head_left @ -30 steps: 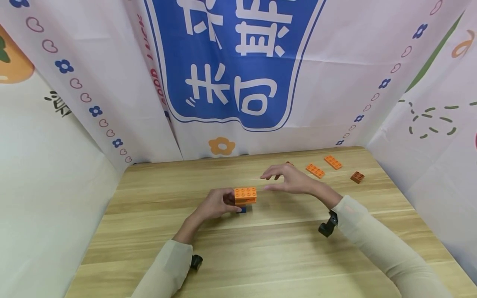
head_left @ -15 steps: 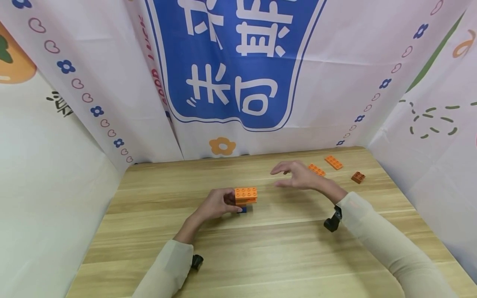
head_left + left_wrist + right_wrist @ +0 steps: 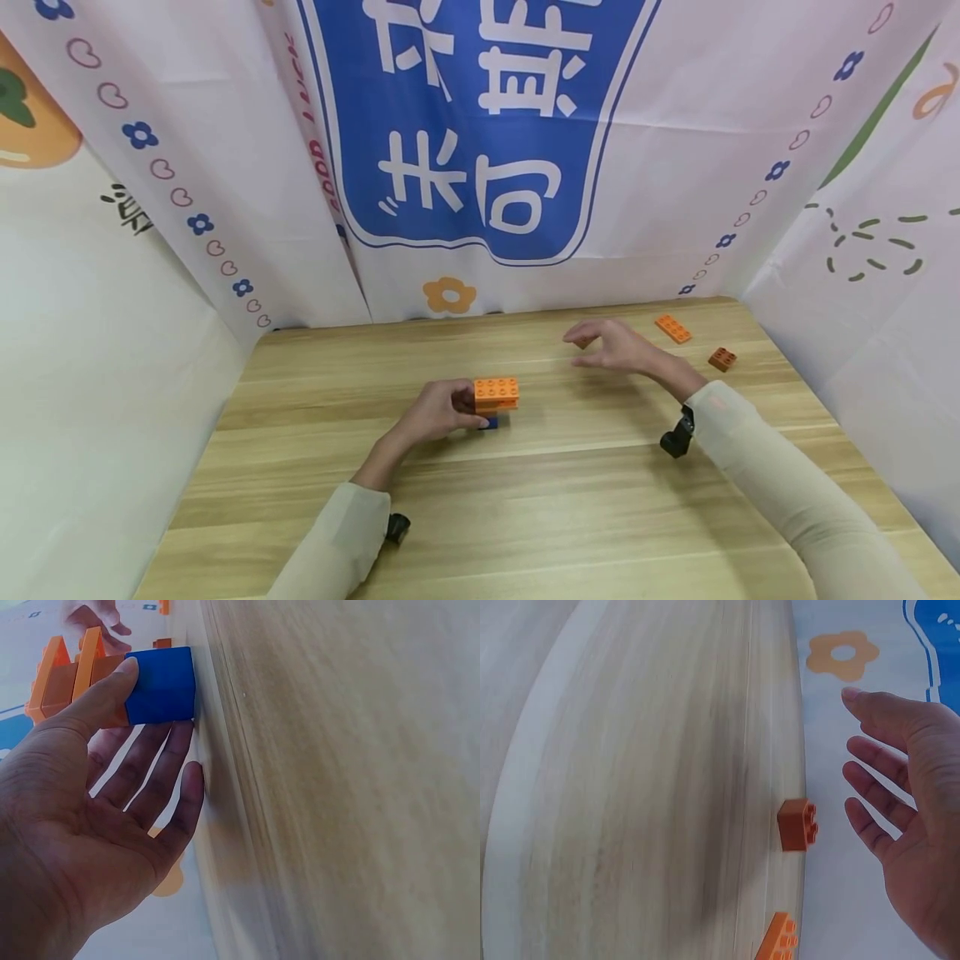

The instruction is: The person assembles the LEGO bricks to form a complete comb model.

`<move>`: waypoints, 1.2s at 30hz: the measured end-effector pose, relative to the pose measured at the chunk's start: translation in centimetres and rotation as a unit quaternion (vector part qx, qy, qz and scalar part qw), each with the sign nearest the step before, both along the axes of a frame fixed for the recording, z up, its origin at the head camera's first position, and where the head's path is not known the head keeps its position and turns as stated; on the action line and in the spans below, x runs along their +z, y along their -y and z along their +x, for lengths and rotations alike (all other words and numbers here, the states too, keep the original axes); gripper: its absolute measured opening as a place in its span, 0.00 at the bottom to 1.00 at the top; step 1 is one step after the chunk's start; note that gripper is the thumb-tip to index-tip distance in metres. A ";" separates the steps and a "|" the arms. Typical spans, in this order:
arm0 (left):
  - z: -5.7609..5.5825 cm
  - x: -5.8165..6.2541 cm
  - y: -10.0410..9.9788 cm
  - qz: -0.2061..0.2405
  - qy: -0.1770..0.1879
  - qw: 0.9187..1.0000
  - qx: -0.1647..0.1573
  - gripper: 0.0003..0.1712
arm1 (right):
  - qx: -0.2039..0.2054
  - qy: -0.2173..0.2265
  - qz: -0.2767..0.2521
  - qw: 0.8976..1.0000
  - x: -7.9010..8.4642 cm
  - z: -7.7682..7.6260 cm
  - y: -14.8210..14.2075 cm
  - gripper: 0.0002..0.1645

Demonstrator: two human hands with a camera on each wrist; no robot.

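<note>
My left hand (image 3: 437,410) pinches a stack of toy building bricks (image 3: 496,390) upright on the table. In the left wrist view, its blue brick (image 3: 161,686) is at the bottom, with brown bricks and orange plates alternating above. The thumb presses the blue and brown part from one side; the fingers are behind. My right hand (image 3: 618,346) hovers with parted, loosely bent fingers and nothing between them. Close to it, a brown brick (image 3: 793,825) sits on the table, mostly hidden behind the fingers in the head view. An orange plate (image 3: 780,941) lies beyond that.
Another orange plate (image 3: 672,328) lies at the back right of the wooden table (image 3: 570,517). A second brown brick (image 3: 722,359) is right of my right hand. Printed cloth (image 3: 645,208) walls in the back and sides.
My right hand has moved right and toward the back, from near the stack to over the loose pieces, covering one orange plate. The left hand and stack stay in place.
</note>
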State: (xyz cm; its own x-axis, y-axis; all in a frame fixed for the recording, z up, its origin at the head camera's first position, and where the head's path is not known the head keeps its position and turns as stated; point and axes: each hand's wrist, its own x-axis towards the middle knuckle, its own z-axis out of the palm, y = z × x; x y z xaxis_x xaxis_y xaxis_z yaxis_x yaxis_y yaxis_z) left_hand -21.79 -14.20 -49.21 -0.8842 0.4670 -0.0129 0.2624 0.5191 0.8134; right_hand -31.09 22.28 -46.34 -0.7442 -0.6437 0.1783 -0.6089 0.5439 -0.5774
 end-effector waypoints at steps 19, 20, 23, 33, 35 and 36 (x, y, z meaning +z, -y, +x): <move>-0.1 0.1 0.0 -0.009 -0.004 1.000 -0.002 0.13 | -0.066 0.005 0.019 0.998 -0.9 -1.8 -1.9 0.26; -0.1 0.0 0.0 -0.010 -0.003 1.000 -0.001 0.13 | -0.067 0.005 0.019 0.998 -0.9 -1.9 -1.9 0.26; -0.1 -0.1 0.0 -0.011 -0.003 1.000 0.001 0.13 | -0.074 0.005 0.021 0.997 -1.0 -2.1 -1.9 0.27; -0.1 -0.1 0.0 -0.006 0.001 1.000 -0.001 0.13 | -0.092 0.010 0.018 0.996 -2.3 -2.9 -2.1 0.29; -0.1 -0.1 0.0 -0.004 -0.001 1.000 -0.002 0.13 | -0.094 0.006 0.017 0.995 -2.7 -3.0 -2.1 0.29; -0.1 -0.1 0.0 -0.004 -0.001 1.000 -0.001 0.13 | -0.096 0.006 0.015 0.995 -2.8 -3.0 -2.1 0.29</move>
State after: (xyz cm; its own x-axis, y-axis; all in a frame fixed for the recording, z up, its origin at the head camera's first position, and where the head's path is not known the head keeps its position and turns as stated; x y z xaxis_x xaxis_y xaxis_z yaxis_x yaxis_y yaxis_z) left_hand -21.87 -14.20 -49.34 -0.8829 0.4692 -0.0148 0.2650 0.5243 0.8092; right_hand -34.14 24.41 -49.13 -0.8559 -0.4945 0.1514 -0.4852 0.6663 -0.5662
